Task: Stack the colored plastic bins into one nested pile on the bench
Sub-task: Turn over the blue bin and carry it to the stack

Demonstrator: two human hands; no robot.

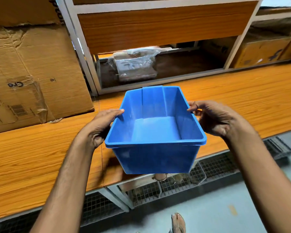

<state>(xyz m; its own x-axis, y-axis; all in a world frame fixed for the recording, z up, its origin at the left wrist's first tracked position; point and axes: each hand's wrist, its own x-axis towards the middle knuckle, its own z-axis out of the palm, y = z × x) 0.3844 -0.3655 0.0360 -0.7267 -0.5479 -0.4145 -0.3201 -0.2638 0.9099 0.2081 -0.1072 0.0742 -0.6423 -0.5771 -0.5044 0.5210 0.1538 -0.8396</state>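
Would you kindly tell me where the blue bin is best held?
Grip the blue bin by the rolled rim of its two long sides, coming from outside, as the left hand and right hand do: the lip gives purchase, the tapered walls would slip.

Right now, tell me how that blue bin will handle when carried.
The blue bin is empty, so probably light. Its moulded walls and rolled rim look fairly stiff. The left hand and right hand grip opposite rims, so tipping seems unlikely.

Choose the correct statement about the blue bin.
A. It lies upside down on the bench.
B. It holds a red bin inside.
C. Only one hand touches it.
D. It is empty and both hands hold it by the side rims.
D: the blue bin shows a bare floor, with the left hand and the right hand on opposite side rims.
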